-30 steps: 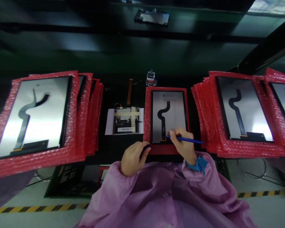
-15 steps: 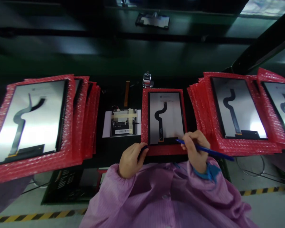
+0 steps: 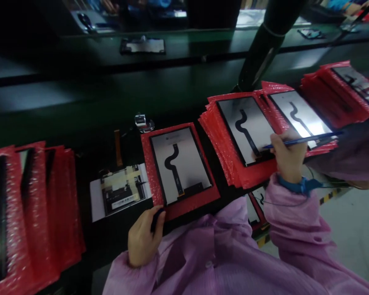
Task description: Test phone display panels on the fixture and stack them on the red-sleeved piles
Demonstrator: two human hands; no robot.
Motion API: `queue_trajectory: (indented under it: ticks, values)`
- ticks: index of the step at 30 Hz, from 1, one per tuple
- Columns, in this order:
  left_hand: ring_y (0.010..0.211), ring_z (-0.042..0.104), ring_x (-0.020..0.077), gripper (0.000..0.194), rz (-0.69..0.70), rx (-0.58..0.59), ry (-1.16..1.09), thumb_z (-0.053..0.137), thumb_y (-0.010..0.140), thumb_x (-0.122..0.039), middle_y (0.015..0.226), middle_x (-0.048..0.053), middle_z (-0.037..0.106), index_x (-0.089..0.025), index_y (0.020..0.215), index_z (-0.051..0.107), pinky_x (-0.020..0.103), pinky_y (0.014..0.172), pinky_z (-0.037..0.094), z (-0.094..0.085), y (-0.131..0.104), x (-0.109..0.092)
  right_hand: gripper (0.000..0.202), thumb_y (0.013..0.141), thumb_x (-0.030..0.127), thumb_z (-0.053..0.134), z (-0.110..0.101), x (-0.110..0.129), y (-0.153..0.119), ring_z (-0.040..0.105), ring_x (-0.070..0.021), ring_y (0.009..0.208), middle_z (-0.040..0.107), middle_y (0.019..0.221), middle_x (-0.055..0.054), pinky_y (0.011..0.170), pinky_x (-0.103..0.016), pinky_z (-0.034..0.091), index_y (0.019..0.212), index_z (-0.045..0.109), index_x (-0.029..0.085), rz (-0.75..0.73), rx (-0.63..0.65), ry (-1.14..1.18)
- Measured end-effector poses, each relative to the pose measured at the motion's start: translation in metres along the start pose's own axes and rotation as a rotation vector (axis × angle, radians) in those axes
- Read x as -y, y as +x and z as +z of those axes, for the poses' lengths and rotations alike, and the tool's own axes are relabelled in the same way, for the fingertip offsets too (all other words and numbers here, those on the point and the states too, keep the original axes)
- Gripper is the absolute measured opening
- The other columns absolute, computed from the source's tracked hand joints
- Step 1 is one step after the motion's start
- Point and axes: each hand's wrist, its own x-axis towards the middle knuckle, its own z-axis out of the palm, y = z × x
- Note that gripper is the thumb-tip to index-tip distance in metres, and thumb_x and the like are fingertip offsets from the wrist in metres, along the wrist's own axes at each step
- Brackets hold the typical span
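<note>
My right hand [image 3: 290,155] grips a slim blue pen-shaped tool [image 3: 307,140], its tip by the lower edge of an LCD screen panel [image 3: 258,119] on the right-hand stack. Whether the tip touches cannot be told. My left hand [image 3: 146,235] is closed round a small dark object [image 3: 156,219], mostly hidden by the fingers. It rests at the lower left corner of a red bubble-wrap sleeve [image 3: 184,209]. On that sleeve lies another LCD panel [image 3: 190,159], silver back up, with a curved black flex cable [image 3: 171,164].
At left stand red sleeves [image 3: 58,205] with panels. A taped circuit assembly [image 3: 123,190], an orange flex strip [image 3: 118,147] and a clear-and-metal fixture [image 3: 143,123] lie nearby. Further right are a second panel [image 3: 298,110], another stack [image 3: 329,98] and a co-worker's sleeve [image 3: 350,151]. A dark post [image 3: 261,53] rises behind.
The view has turned right. My right hand with the blue tool has moved from the middle panel to the right-hand stack. My left hand stays at the middle sleeve's corner.
</note>
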Motion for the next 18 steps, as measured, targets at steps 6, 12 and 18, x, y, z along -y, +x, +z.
queue_trajectory:
  ticks: [6, 12, 18]
  values:
    - [0.074, 0.074, 0.0202, 0.011, -0.010, 0.015, 0.038, 0.052, 0.102, -0.026, 0.085, 0.004, 0.074, -0.022, 0.107, 0.062, 0.029, 0.069, 0.059, 0.001, 0.000, 0.000, 0.039, 0.086, 0.030, 0.068, 0.002, 0.002, -0.006, 0.048, -0.0097, 0.043, 0.052, 0.047, 0.006, 0.048, -0.027, 0.037, 0.057, 0.044, 0.024, -0.031, 0.065, -0.035]
    - [0.075, 0.074, 0.0205, 0.012, -0.010, 0.010, 0.045, 0.053, 0.101, -0.026, 0.087, 0.005, 0.075, -0.021, 0.105, 0.064, 0.029, 0.070, 0.058, 0.001, 0.000, 0.001, 0.033, 0.082, 0.017, 0.066, 0.004, -0.003, -0.004, 0.048, -0.0089, 0.044, 0.050, 0.047, 0.007, 0.047, -0.025, 0.035, 0.059, 0.043, 0.023, -0.012, 0.076, -0.023]
    - [0.075, 0.073, 0.0186, 0.013, -0.096, -0.046, -0.059, 0.056, 0.100, -0.027, 0.085, 0.003, 0.074, -0.020, 0.099, 0.067, 0.028, 0.071, 0.058, -0.005, -0.002, -0.006, 0.034, 0.085, 0.023, 0.068, -0.004, 0.015, -0.019, 0.045, -0.0086, 0.045, 0.047, 0.049, 0.008, 0.048, -0.025, 0.034, 0.061, 0.045, 0.022, 0.047, -0.074, 0.087]
